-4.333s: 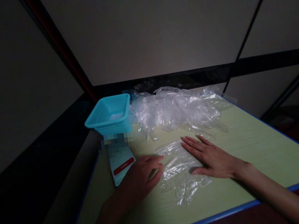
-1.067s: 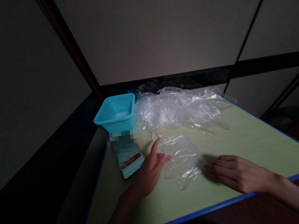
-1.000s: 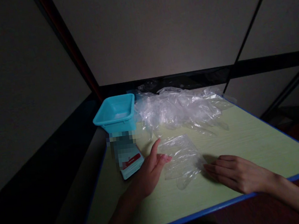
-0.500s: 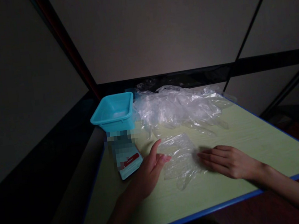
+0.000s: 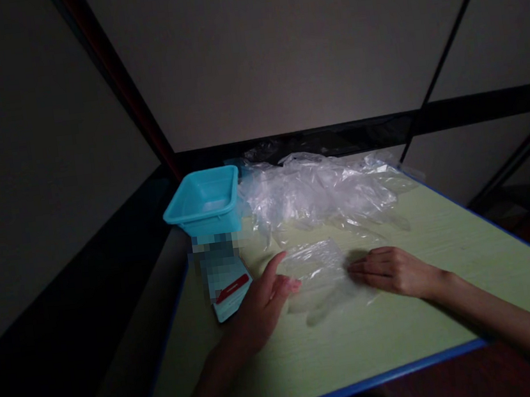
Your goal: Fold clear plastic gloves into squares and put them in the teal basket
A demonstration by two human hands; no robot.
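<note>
A clear plastic bag [image 5: 319, 269] lies on the table between my two hands, its near part loose and blurred. My left hand [image 5: 268, 298] is at the bag's left edge. Its thumb stands apart from the fingers, whose tips touch or hover over the plastic; which, I cannot tell. On the right side, my right hand [image 5: 390, 270] has its fingers stretched out together, with the tips low on the bag's right edge. The thumb of that hand is hidden.
A heap of crumpled clear plastic bags [image 5: 317, 189] covers the table's far side. To its left stands a turquoise plastic basin [image 5: 202, 216]. A phone [image 5: 231, 293], partly pixelated, lies left of my left hand. The pale green table [image 5: 436, 332] has a blue edge; walls rise behind it.
My right hand has shifted slightly up and away from me. The bag's near part has moved and now looks blurred and drawn in. My left hand has stayed nearly in place.
</note>
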